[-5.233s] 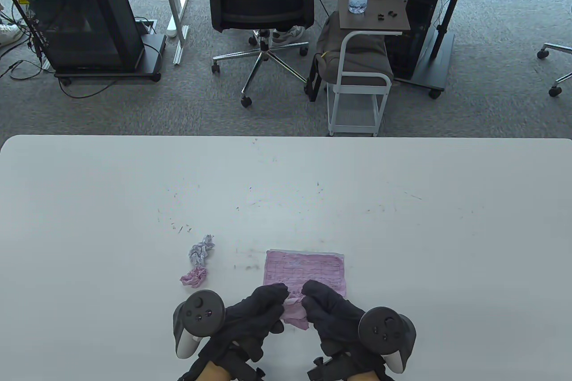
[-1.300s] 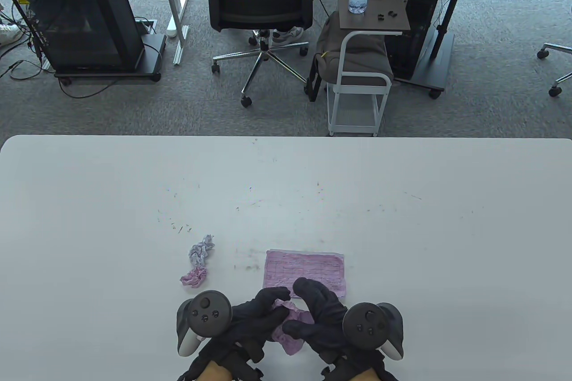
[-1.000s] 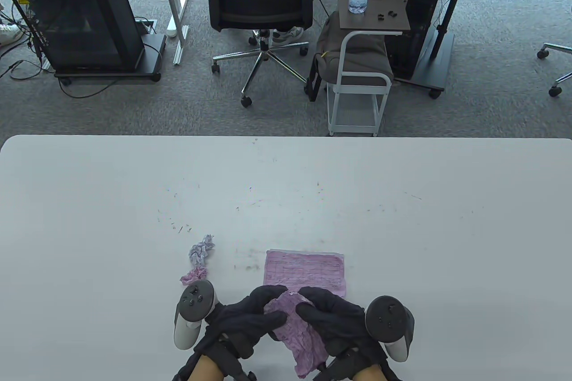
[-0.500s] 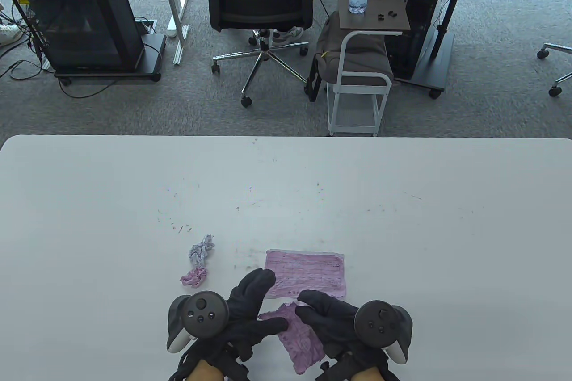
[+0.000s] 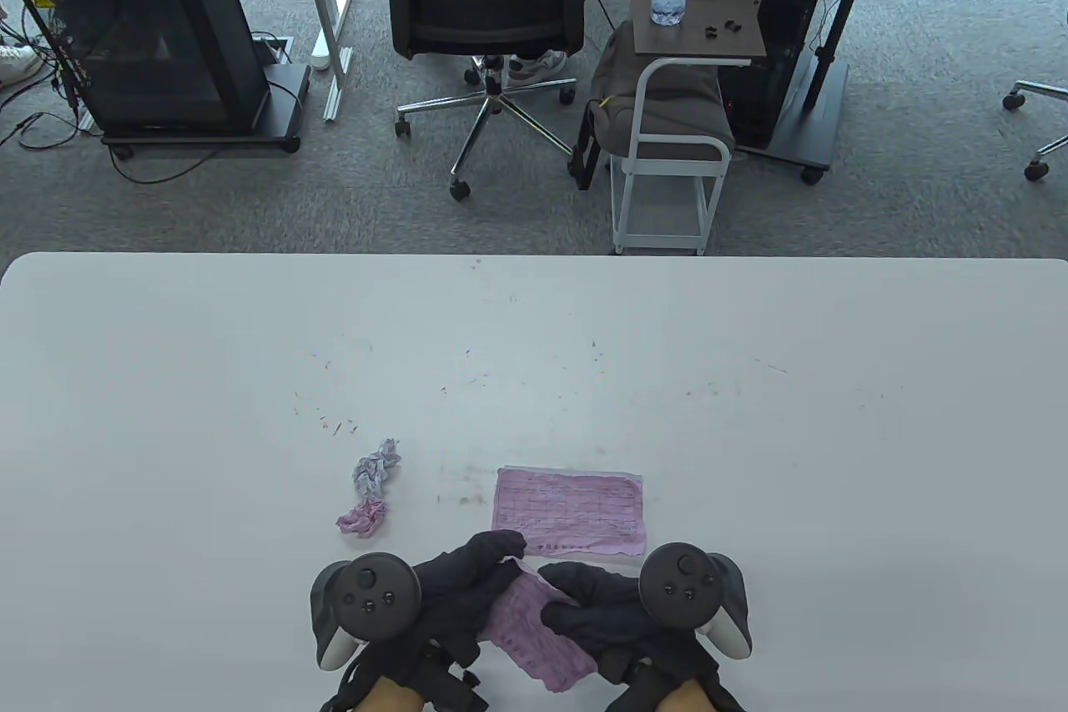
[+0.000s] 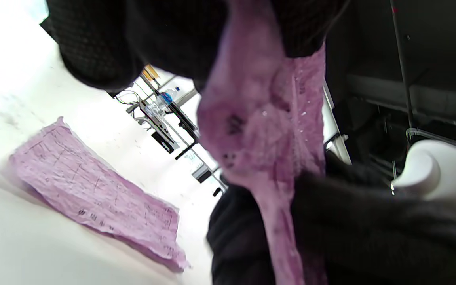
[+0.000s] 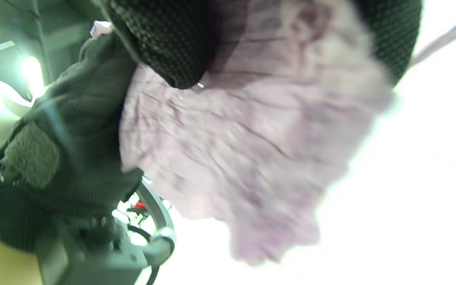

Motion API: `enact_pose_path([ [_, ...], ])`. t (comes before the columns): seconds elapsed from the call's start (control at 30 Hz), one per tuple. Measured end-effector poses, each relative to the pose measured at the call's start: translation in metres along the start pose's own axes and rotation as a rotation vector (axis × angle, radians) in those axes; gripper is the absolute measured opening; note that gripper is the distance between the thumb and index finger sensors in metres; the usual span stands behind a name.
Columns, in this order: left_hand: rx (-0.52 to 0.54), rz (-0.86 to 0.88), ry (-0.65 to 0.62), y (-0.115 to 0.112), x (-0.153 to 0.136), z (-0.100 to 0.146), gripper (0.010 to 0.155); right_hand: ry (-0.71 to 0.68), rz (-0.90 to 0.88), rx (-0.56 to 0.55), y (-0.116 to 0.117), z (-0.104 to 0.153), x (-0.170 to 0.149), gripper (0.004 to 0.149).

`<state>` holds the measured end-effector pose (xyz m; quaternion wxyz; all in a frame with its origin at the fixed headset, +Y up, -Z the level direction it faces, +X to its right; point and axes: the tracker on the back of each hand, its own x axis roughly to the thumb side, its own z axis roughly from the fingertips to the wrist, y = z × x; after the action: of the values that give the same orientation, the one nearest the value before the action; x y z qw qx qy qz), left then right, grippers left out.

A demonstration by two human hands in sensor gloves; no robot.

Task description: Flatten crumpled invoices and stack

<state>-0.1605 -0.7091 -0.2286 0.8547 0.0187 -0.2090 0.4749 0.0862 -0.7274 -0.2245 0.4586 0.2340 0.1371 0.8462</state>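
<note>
While gripped at the near edge of the white surface (image 5: 751, 428), pink invoice (image 5: 538, 638) hangs half-unfolded and wrinkled between both hands. Left hand (image 5: 455, 595): fingers curled round the sheet's left edge. Right hand (image 5: 605, 612): fingers and thumb pinching its right side. Just beyond, lying flat on the surface, flattened pink invoice (image 5: 570, 512), apart from the held one. Further left, two crumpled balls, touching: bluish-white crumpled invoice (image 5: 375, 470) and, nearer, small pink crumpled invoice (image 5: 362, 517).
</note>
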Motion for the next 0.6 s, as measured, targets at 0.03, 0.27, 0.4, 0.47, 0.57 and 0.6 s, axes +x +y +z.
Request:
enact_pose_path([
  [0.03, 0.016, 0.018, 0.014, 0.002, -0.003, 0.001, 0.043, 0.004, 0.000, -0.009, -0.001, 0.001, 0.000, 0.043],
  [0.27, 0.140, 0.051, 0.139, 0.009, -0.024, 0.005, 0.043, 0.064, 0.037, -0.269, -0.020, 0.007, 0.014, 0.044],
  [0.4, 0.118, 0.046, 0.196, 0.002, -0.029, 0.005, 0.044, 0.130, 0.139, -0.226, -0.030, 0.002, 0.021, 0.042],
  [0.47, 0.043, -0.012, 0.218, -0.005, -0.030, 0.004, 0.044, 0.173, 0.263, -0.183, -0.034, 0.001, 0.015, 0.041],
  [0.57, -0.058, -0.096, 0.244, -0.019, -0.031, 0.002, 0.046, 0.230, 0.320, -0.106, -0.031, 0.002, -0.008, 0.040],
  [0.6, -0.095, -0.130, 0.254, -0.024, -0.031, 0.001, 0.046, 0.238, 0.333, -0.096, -0.029, 0.003, -0.013, 0.040],
])
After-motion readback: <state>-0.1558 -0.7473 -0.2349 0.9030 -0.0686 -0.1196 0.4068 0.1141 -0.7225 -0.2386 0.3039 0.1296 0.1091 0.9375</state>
